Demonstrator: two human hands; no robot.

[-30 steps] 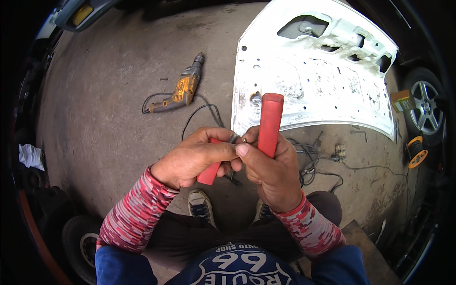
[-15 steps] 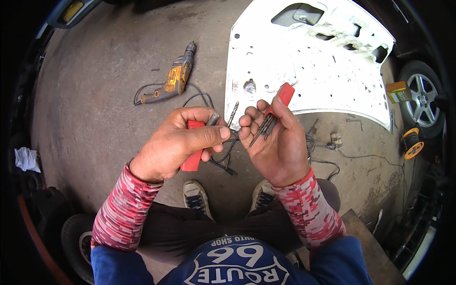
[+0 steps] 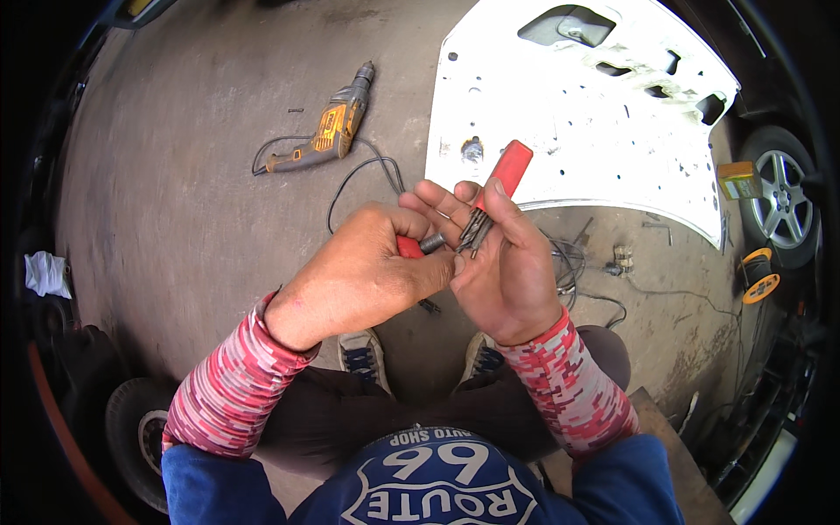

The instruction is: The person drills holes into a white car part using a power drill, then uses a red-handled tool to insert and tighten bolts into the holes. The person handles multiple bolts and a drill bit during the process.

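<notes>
My right hand (image 3: pixel 507 271) is palm up, its thumb pressing a slim red drill bit case (image 3: pixel 510 168) against the fingers. Several dark drill bits (image 3: pixel 475 229) stick out of the case's near end over the palm. Coming in from the left, my left hand (image 3: pixel 363 271) is closed around another red case piece (image 3: pixel 409 247) and a grey ridged cylinder (image 3: pixel 432 242). Its thumb and fingertips meet the ends of the bits above my right palm. Whether a loose bit is pinched there cannot be made out.
A yellow and grey power drill (image 3: pixel 332 131) lies on the concrete floor, its black cord trailing between my hands and feet. Beyond my right hand is a white car hood panel (image 3: pixel 577 122). Farther right are a wheel (image 3: pixel 780 197), a small box (image 3: pixel 739 180) and an orange cable reel (image 3: pixel 760 276).
My left hand has moved right to meet my right hand at the bits. The bit that stood up from its fingers is no longer distinct. The view has shifted slightly.
</notes>
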